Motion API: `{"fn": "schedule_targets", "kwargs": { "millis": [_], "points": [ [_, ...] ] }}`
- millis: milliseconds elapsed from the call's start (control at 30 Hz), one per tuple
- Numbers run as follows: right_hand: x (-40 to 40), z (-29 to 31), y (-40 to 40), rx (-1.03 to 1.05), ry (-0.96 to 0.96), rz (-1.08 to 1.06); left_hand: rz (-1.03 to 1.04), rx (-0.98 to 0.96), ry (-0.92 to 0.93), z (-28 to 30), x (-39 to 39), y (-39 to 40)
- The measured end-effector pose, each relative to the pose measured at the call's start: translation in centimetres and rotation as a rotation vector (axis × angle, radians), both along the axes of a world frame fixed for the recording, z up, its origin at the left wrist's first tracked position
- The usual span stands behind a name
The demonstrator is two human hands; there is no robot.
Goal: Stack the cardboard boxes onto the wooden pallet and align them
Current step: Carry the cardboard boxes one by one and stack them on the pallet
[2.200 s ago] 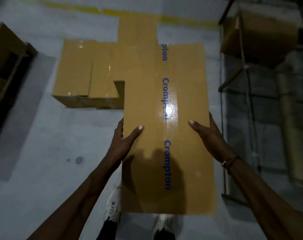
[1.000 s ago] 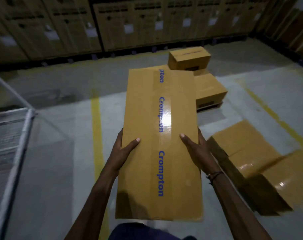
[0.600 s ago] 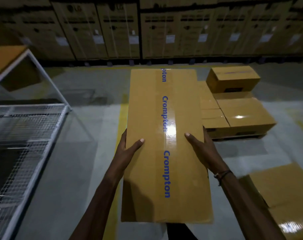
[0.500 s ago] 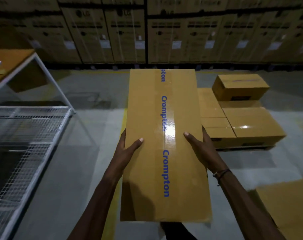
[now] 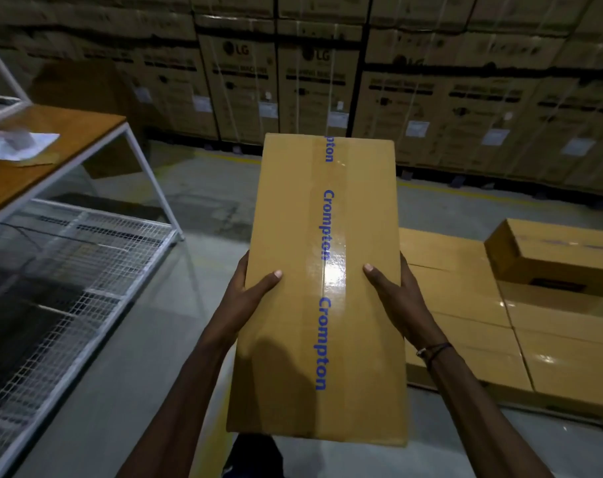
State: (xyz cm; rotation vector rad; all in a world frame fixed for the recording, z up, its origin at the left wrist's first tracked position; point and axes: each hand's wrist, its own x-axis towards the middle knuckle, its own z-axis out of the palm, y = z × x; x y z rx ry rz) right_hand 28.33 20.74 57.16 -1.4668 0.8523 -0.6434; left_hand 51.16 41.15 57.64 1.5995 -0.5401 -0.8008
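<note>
Carry step. Left hand (image 5: 248, 291) and right hand (image 5: 396, 298) grip box (image 5: 324, 288) at frame centre, thumbs on top, fingers round sides. Stack (image 5: 472, 305) lower right; pallet likely beneath, barely visible. Next: turn right, lower box flush beside stack.

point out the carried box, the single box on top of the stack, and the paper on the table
carried box (image 5: 327, 288), head view, middle of its taped top
single box (image 5: 551, 257), head view, its top face
paper (image 5: 17, 144), head view, its middle
</note>
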Motion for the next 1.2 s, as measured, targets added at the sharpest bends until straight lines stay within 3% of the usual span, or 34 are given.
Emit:
{"fn": "schedule_targets", "kwargs": {
  "millis": [233,633,1200],
  "points": [
    [12.7,-0.3,-8.3,-0.017,-0.025,0.029,0.011,-0.016,0.004,-1.0,12.3,-8.7],
    [30.6,-0.7,-21.8,-0.016,0.004,-0.201,-0.177,0.024,-0.063,0.4,34.3,-26.2],
    [41.8,-2.7,-49.7,-0.02,-0.032,-0.466,-0.445,0.013,-0.13,-0.6,48.0,-62.3]
  ]
}}
